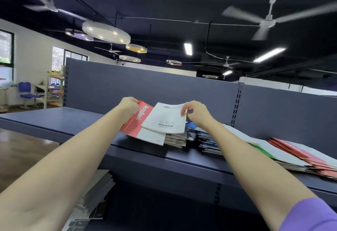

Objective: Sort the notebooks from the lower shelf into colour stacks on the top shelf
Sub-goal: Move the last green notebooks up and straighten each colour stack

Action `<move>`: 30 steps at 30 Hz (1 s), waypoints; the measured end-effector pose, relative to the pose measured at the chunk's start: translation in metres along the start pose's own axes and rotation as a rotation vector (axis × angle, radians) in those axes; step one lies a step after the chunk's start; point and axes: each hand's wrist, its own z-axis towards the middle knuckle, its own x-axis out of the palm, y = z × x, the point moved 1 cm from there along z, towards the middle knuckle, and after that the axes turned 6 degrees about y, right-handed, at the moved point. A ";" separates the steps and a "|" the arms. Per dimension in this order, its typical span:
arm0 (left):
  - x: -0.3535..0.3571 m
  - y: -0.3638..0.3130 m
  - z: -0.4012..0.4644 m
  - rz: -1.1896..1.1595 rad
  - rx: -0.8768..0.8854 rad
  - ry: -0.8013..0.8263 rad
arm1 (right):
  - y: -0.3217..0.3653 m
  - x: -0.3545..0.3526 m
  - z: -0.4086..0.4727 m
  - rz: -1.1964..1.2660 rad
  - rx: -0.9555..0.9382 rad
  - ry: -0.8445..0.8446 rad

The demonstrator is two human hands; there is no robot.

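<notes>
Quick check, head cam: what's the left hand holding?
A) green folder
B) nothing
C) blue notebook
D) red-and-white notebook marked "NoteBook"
D: the left hand grips the top corner of the red-and-white notebook, which reads "NoteBook", over the top shelf; the right hand pinches a white notebook.

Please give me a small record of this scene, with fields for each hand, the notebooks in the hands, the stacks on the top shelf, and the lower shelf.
left hand: left hand grips the red notebook at its far corner
right hand: right hand pinches the white notebook at its far edge
overlap: white notebook lies partly over the red one
top shelf: top shelf carries a grey stack, a dark blue stack and a red stack at the right
lower shelf: more notebooks remain, colours unclear
</notes>
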 end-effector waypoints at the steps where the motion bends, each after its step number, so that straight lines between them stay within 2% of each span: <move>1: 0.000 0.001 0.000 0.001 0.000 0.001 | 0.000 0.001 -0.002 0.007 -0.015 0.006; 5: 0.002 -0.001 0.001 0.007 0.030 0.005 | -0.002 0.006 -0.001 0.038 -0.029 0.032; 11: -0.002 0.000 0.003 -0.186 -0.045 0.110 | 0.006 0.004 0.008 -0.048 -0.060 -0.145; 13: -0.003 0.004 0.004 -0.105 -0.086 0.118 | 0.004 0.004 0.010 -0.025 -0.046 -0.195; 16: -0.004 0.005 0.006 -0.026 -0.051 0.121 | -0.001 0.004 0.011 0.160 0.056 -0.272; 21: -0.008 0.004 0.009 0.106 -0.059 0.004 | 0.012 0.014 0.013 0.364 0.110 -0.298; 27: -0.039 0.012 0.014 0.228 -0.081 -0.242 | 0.040 0.039 0.026 0.453 0.092 -0.278; 30: -0.066 0.018 0.012 0.330 -0.101 -0.350 | 0.059 0.056 0.039 0.480 0.141 -0.258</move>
